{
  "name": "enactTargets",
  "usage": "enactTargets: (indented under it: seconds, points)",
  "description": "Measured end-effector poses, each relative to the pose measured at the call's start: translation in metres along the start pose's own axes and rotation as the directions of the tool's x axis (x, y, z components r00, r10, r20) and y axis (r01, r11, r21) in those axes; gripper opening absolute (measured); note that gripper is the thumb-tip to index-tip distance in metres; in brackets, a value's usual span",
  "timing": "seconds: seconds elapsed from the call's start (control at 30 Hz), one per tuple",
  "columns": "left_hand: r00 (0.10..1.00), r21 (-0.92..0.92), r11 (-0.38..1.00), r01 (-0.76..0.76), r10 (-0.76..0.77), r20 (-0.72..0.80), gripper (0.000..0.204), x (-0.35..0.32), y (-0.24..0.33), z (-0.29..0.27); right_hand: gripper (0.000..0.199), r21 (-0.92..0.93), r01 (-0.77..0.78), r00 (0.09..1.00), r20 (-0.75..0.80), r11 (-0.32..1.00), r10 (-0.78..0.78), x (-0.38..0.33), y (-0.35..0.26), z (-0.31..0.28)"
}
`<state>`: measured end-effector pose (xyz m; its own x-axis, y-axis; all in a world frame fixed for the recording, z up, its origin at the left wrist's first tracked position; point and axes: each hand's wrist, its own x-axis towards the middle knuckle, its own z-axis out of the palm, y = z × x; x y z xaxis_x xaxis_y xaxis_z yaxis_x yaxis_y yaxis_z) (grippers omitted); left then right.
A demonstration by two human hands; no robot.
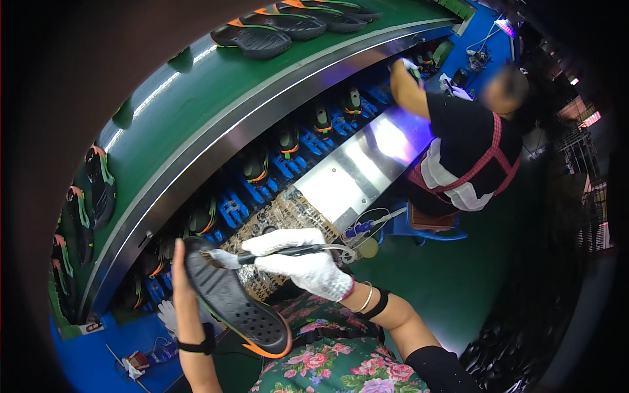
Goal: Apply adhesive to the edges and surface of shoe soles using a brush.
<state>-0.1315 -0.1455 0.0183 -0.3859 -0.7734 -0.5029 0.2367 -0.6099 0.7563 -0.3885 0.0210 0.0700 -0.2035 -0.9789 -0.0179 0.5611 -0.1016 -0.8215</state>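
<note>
Green conveyor belt (216,92), matte and curved by the lens, carries dark soles. Below it, blue holders (298,164) are partly shadowed. My left hand (182,281), bare, closes around the edge of a black rubber shoe sole (239,302), perforated, orange-trimmed, palm mostly hidden behind it. My right hand (304,259), in a white knit glove, pinches a thin brush (262,255); its bristles seem to touch the sole's upper end.

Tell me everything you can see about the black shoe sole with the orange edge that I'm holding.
The black shoe sole with the orange edge looks like moulded rubber or foam, dotted with small holes at its wider near end. It lies tilted, running from upper left to lower right above a floral lap. The bare left hand grips its left edge. The white-gloved right hand holds a thin brush whose pale tip meets the sole's far end.
</note>
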Motion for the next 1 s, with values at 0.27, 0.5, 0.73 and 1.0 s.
enactTargets:
  seconds: [0.27,0.5,0.73,1.0]
  points:
    - [0.879,-0.486,0.781,0.393,-0.162,0.449,0.137,-0.046,-0.135,-0.021,0.027,-0.099,0.187,0.982,-0.014,0.977,-0.189,-0.024,0.044,0.02]
    - [0.765,-0.375,0.803,0.464,-0.15,0.626,0.123,-0.087,-0.151,-0.002,0.024,-0.318,0.099,0.991,-0.052,0.943,-0.122,-0.048,0.049,0.03]
    - [0.948,-0.387,0.922,-0.013,0.135,0.289,0.092,-0.086,-0.124,0.023,0.024,-0.648,0.693,0.653,0.38,0.316,-0.655,-0.031,0.051,0.042]
    - [0.929,-0.211,0.978,-0.002,0.079,0.361,0.113,-0.091,-0.127,0.045,0.038,-0.75,0.648,0.566,0.589,-0.131,-0.577,-0.011,0.038,0.051]
